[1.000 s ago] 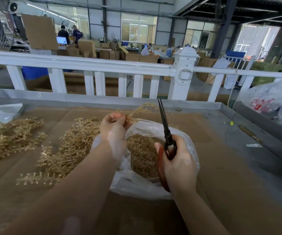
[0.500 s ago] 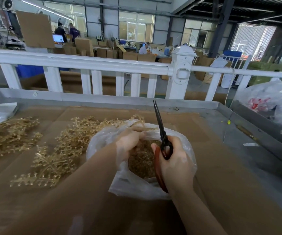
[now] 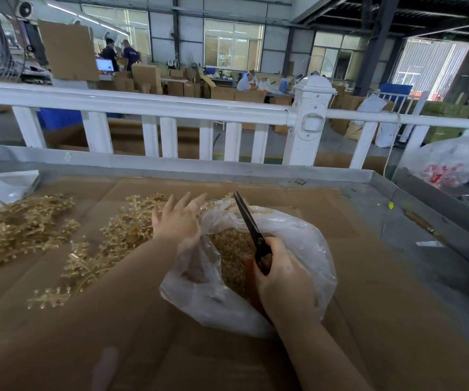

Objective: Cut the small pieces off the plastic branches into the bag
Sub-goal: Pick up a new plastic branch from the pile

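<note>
A clear plastic bag (image 3: 306, 249) lies open on the cardboard-covered table, with a heap of small golden cut pieces (image 3: 230, 255) inside. My right hand (image 3: 284, 280) grips red-handled scissors (image 3: 251, 230) over the bag, blades together and pointing up and away. My left hand (image 3: 178, 218) hovers at the bag's left rim with fingers spread and straight, holding nothing. Golden plastic branches (image 3: 114, 238) lie in a pile just left of the bag, partly hidden by my left forearm. A second pile of branches (image 3: 16, 230) lies further left.
A grey metal rim (image 3: 227, 167) edges the table, with a white railing (image 3: 157, 105) behind it. A plastic sheet (image 3: 2, 187) lies at the far left. A filled plastic sack (image 3: 459, 167) stands at the right. Bare cardboard (image 3: 383, 320) spreads right of the bag.
My left hand held a branch above the bag, dipped to the bag's mouth, and now has let go with fingers spread, moving left toward the pile. The scissors hand stayed put.
</note>
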Demonstrator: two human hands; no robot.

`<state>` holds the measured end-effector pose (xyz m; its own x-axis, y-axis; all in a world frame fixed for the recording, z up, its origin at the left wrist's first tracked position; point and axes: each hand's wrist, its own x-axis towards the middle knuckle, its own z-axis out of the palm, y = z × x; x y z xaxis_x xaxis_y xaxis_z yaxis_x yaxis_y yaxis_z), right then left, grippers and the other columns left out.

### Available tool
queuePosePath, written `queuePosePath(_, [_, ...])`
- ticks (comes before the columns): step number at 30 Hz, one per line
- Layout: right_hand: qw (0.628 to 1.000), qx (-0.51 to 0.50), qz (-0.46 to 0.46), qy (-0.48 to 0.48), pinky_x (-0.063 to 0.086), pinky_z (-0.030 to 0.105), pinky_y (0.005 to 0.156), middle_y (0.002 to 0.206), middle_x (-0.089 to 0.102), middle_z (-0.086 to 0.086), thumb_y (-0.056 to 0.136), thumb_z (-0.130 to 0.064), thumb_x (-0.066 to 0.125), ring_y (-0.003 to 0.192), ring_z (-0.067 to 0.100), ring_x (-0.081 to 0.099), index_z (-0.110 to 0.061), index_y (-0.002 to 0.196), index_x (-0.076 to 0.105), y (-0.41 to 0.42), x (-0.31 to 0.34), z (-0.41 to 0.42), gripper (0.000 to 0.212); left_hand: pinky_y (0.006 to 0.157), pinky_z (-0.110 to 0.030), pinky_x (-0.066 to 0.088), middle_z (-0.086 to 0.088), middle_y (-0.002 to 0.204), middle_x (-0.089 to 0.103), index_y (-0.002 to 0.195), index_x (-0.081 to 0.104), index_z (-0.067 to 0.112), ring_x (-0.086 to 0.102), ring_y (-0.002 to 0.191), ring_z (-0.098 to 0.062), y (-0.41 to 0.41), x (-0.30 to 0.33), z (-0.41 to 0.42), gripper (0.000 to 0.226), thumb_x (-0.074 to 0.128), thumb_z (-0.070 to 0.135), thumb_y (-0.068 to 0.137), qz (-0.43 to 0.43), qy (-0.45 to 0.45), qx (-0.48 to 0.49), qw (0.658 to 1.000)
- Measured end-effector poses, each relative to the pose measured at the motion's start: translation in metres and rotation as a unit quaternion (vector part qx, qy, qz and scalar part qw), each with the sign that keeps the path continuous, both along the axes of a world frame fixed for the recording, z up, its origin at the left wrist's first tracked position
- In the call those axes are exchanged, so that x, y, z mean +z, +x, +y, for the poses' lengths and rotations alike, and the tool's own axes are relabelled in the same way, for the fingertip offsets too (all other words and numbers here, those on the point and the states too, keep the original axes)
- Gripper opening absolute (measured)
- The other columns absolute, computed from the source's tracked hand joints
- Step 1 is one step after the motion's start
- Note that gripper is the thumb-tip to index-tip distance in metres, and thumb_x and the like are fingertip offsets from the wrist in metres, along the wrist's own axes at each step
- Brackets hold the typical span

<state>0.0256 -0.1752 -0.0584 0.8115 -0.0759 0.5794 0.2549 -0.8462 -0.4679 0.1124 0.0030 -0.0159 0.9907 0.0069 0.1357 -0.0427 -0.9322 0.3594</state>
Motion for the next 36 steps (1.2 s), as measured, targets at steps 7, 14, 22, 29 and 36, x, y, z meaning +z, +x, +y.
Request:
queuePosePath(7, [1.0,0.005,-0.025,-0.017,0.047,0.022,0.061,0.082,0.069,0.005,0.076,-0.021,0.08,0.071,0.02,0.066,-0.008,0.103,0.066,-0.001,-0.003,0.003,0.034,0.115,-0.054,0.014,0.005,0.153,0.031,0.145,0.035,0.042,0.018,0.141,-0.03,-0.001,-0.003,0.007,0.049,0.02,0.054,0.1,0.033,0.084,0.046,0.995])
queuePosePath(14, [1.0,0.011,-0.009,-0.015,0.047,0.022,0.067,0.092,0.067,0.003,0.085,-0.03,0.07,0.081,0.018,0.064,-0.011,0.114,0.063,-0.002,-0.003,0.003,0.035,0.114,-0.057,0.0,0.006,0.138,0.04,0.094,0.065,0.037,0.019,0.134,-0.03,-0.016,-0.002,0.003,0.02,0.06,0.055,0.086,-0.071,0.048,0.086,0.993])
queuePosePath(22, [0.999,-0.003,-0.038,0.012,0.042,0.018,0.065,0.087,0.068,0.002,0.08,-0.029,0.075,0.077,0.017,0.065,-0.009,0.111,0.065,-0.002,-0.005,0.003,0.038,0.092,-0.03,0.038,0.004,0.103,0.058,0.095,0.061,0.02,0.052,0.103,-0.018,-0.021,0.019,-0.002,0.014,0.066,0.031,0.088,-0.238,-0.278,0.053,0.929])
queuePosePath(29, [0.999,0.005,-0.046,0.025,0.043,0.018,0.069,0.091,0.069,0.0,0.082,-0.03,0.074,0.081,0.016,0.065,-0.011,0.111,0.065,-0.004,-0.004,0.003,0.037,0.084,-0.025,0.049,0.007,0.092,0.061,0.1,0.049,0.021,0.061,0.096,-0.013,-0.022,0.03,0.0,0.011,0.039,0.026,0.103,-0.195,-0.502,0.064,0.84])
queuePosePath(36, [0.998,-0.001,-0.054,0.026,0.043,0.019,0.065,0.085,0.069,0.001,0.077,-0.026,0.078,0.075,0.018,0.066,-0.009,0.107,0.067,-0.004,-0.004,0.004,0.036,0.079,-0.028,0.055,0.002,0.094,0.069,0.092,0.059,0.022,0.067,0.094,-0.014,-0.029,0.037,0.01,0.03,0.036,0.037,0.103,-0.129,-0.72,0.074,0.678])
